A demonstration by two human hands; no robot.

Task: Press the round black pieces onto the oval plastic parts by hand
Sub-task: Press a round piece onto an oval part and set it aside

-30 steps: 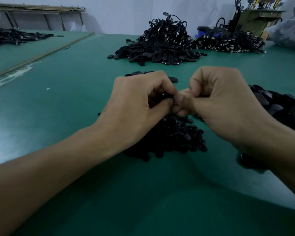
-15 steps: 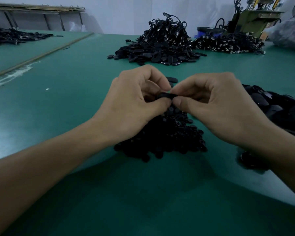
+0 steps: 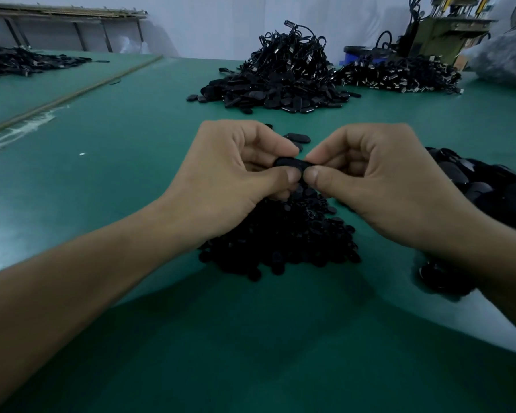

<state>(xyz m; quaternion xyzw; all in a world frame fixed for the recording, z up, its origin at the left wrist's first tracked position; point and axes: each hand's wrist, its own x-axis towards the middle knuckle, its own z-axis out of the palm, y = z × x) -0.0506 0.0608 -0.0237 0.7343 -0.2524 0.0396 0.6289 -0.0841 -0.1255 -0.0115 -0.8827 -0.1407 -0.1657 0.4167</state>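
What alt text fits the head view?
The left hand and right hand pinch one oval black plastic part between thumbs and fingers, above a pile of round black pieces on a green table. More oval parts are heaped at the right, and a heap of black cabled parts sits farther back.

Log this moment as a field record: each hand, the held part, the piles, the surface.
Left: left hand pinches one end of the oval part
Right: right hand pinches the other end
Held part: black, roughly level, lifted off the table
Round piece fitted: cannot tell
Below hands: pile of round pieces
Right side: pile of oval parts, beside the right wrist
Far end: heap of cabled parts
Surface: green
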